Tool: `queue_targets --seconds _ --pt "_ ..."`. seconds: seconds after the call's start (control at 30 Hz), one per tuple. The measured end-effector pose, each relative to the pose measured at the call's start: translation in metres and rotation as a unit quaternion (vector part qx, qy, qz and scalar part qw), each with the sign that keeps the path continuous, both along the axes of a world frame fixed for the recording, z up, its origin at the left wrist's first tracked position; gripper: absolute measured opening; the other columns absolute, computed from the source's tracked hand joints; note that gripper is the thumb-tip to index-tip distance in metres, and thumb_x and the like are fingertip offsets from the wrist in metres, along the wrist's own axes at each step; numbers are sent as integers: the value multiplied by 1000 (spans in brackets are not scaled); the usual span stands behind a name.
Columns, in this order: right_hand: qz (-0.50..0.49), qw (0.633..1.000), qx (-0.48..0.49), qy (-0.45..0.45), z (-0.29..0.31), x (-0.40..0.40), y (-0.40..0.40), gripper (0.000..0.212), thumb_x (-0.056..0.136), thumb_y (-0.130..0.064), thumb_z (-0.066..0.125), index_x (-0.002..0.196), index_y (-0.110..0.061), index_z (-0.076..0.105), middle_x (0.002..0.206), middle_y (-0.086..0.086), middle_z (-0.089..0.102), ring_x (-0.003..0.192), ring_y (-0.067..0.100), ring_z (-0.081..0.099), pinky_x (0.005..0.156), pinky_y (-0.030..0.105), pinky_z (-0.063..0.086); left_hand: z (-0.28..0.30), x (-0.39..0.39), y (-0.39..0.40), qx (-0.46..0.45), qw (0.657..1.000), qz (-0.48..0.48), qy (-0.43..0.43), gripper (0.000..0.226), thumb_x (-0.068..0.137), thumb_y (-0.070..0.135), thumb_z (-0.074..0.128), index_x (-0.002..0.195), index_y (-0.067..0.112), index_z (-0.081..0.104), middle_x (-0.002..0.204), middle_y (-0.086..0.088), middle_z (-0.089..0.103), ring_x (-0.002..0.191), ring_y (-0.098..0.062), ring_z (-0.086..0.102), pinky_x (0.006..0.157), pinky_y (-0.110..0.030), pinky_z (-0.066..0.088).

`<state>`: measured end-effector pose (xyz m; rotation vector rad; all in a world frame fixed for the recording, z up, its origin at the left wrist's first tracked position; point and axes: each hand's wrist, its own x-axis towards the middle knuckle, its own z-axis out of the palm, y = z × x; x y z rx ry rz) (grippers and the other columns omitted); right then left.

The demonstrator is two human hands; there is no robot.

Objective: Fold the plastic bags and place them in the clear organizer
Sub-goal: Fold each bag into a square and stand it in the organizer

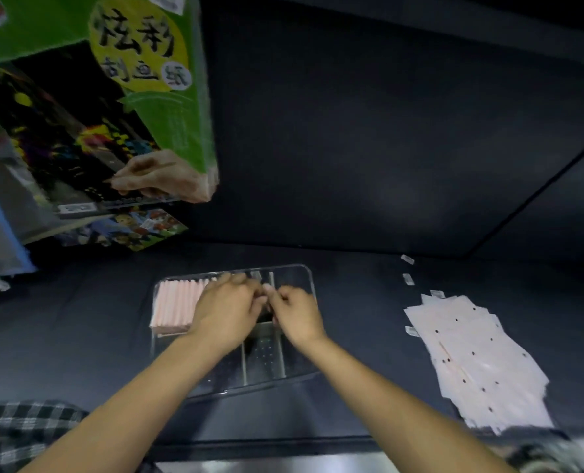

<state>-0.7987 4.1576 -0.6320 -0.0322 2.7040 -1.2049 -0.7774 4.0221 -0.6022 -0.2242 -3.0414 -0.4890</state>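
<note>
A clear organizer [295, 273] with several compartments lies on the dark table in front of me. Its left compartment holds a row of folded pale pink plastic bags [176, 303]. My left hand [227, 307] and my right hand [297, 312] hover together over the middle of the organizer, fingers curled and fingertips meeting. What they pinch between them is hidden and blurred. A loose pile of flat pale pink plastic bags [478, 363] with small dark holes lies on the table to the right.
A large green printed box [140, 97] leans at the upper left above more printed packaging [130, 228]. Small white paper strips [408, 278] lie near the flat bag pile. The table's front edge [283, 445] runs below my forearms.
</note>
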Motion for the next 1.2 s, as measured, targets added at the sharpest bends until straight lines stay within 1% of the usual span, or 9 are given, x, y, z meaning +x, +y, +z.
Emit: queue_targets --seconds 0.13,0.23,0.37,0.43,0.57,0.67,0.83,0.97,1.2 --pt "-77 995 27 59 -14 30 108 34 91 -43 54 68 -17 56 63 3 63 65 21 60 66 39 48 1 3 55 34 995 -89 4 26 96 37 44 116 26 57 118 5 57 115 -17 46 97 -31 35" --pt "-120 986 96 58 -33 46 208 14 89 -29 62 87 -15 64 89 5 67 88 24 62 80 36 47 -11 10 96 9 990 -140 -33 30 97 38 42 123 26 52 127 8 52 122 -15 42 100 -29 32" --pt "-151 956 248 -34 -60 64 322 50 89 -33 62 131 -11 47 138 9 45 123 29 42 99 34 37 -32 22 141 -25 978 -188 -87 32 98 35 42 126 23 49 130 4 50 123 -16 42 103 -30 36" --pt "-153 944 283 -74 -71 73 360 59 90 -37 59 139 -14 36 147 6 35 129 28 35 101 35 38 -44 30 159 -48 970 -204 -120 33 98 34 42 128 22 48 131 3 49 123 -17 42 103 -31 37" --pt "-122 938 321 -38 -87 86 388 45 94 -34 52 132 -11 46 140 6 46 125 25 41 99 32 40 -73 52 183 -94 950 -225 -195 39 97 35 43 134 21 45 139 1 44 129 -19 39 105 -34 37" --pt "-54 928 370 7 -90 90 395 32 96 -31 46 123 -16 55 135 1 50 120 20 45 96 25 39 -92 72 194 -101 939 -224 -239 52 98 34 43 146 19 30 157 -1 20 142 -18 22 114 -28 24" --pt "-37 956 291 -24 -88 93 401 47 87 -44 59 124 -15 54 142 2 42 130 21 34 101 26 35 -100 96 202 -109 940 -192 -261 69 99 38 39 152 22 -3 158 4 -16 146 -16 -10 118 -27 6" --pt "-22 949 314 23 -90 93 403 27 92 -16 51 117 -11 60 134 4 51 121 22 43 98 23 38 -102 114 205 -110 947 -163 -254 68 100 39 37 152 25 -5 158 4 -16 146 -18 -12 119 -32 0" --pt "-24 956 269 111 -60 77 380 24 96 -21 48 103 -11 69 110 1 68 108 22 55 81 28 43 -96 119 217 -20 963 -114 -245 59 98 38 44 150 29 17 159 10 7 146 -12 6 116 -24 13"
